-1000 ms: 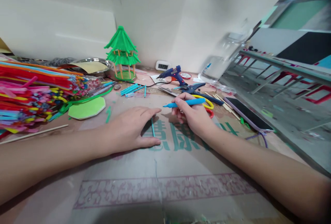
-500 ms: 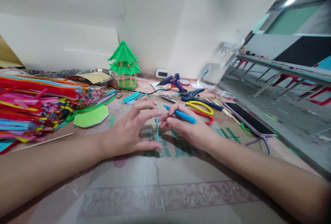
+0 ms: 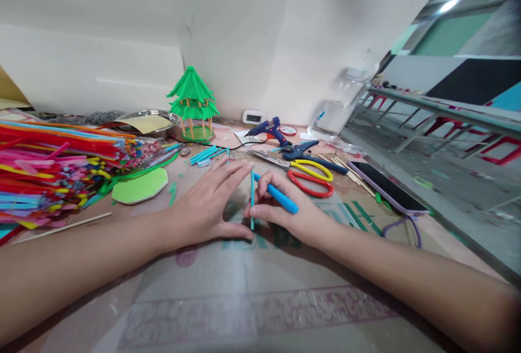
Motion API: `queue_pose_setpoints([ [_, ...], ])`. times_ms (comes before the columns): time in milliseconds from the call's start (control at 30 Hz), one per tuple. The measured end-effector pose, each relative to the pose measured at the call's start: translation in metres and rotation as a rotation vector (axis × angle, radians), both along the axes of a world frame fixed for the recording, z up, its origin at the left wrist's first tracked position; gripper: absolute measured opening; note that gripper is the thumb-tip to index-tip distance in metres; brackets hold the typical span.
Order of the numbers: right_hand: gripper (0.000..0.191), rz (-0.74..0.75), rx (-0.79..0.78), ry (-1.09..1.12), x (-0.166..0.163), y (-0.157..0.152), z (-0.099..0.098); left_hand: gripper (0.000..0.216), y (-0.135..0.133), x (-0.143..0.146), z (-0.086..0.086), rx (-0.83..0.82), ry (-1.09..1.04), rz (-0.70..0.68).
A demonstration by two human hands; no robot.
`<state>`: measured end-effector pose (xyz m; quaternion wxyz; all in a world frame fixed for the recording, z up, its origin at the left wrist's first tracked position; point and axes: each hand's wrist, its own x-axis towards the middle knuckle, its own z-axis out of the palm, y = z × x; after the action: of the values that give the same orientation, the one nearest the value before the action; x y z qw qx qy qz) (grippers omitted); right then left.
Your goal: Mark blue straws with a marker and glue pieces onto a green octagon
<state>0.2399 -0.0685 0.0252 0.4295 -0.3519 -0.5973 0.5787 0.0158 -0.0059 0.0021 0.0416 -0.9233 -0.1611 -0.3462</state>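
Note:
A thin light-blue stick (image 3: 252,193) stands nearly upright between my hands. My left hand (image 3: 203,195) has its fingers bent, with the fingertips at the stick's top end and the thumb at its bottom end. In my right hand (image 3: 285,206) lies a blue marker pen (image 3: 283,195), its tip end pointing toward the stick. The right thumb and fingertips reach the stick's middle; whether they pinch it is hard to make out. Beyond my left hand lie several cut blue sticks (image 3: 205,155). Scissors (image 3: 311,171) with yellow and red handles rest behind my right hand.
At the left are bundled pipe cleaners (image 3: 61,163) and a green octagonal piece (image 3: 140,186). A green-roofed pavilion model (image 3: 191,106), timer (image 3: 253,117), glue gun (image 3: 271,129) and clear bottle (image 3: 337,108) stand behind. Blue-handled cutters (image 3: 305,149) and a phone (image 3: 385,187) are right.
My right hand has moved in, its thumb and fingertips now at the stick. The marker has tilted and lies farther back in that hand. The view has shifted slightly.

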Motion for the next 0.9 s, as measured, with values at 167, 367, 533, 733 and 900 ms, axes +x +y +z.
queue_pose_setpoints([
  [167, 0.041, -0.034, 0.0, -0.063, -0.001, -0.002, 0.003, 0.119, -0.001, 0.001, 0.001, -0.028, 0.024, 0.008],
  [367, 0.032, -0.074, 0.056, -0.006, 0.002, 0.006, -0.004, 0.108, 0.0, 0.001, -0.001, -0.114, 0.071, 0.013],
  [533, 0.044, -0.3, 0.24, -0.007, 0.016, 0.021, -0.01, 0.105, 0.005, 0.001, -0.002, -0.326, 0.169, 0.104],
  [733, 0.028, -0.368, 0.364, -0.245, 0.017, 0.013, 0.0, 0.099, 0.007, 0.002, -0.005, -0.376, 0.169, 0.125],
  [900, 0.023, -0.355, 0.383, -0.313, 0.01, 0.007, 0.003, 0.098, 0.008, 0.002, -0.007, -0.354, 0.152, 0.115],
])
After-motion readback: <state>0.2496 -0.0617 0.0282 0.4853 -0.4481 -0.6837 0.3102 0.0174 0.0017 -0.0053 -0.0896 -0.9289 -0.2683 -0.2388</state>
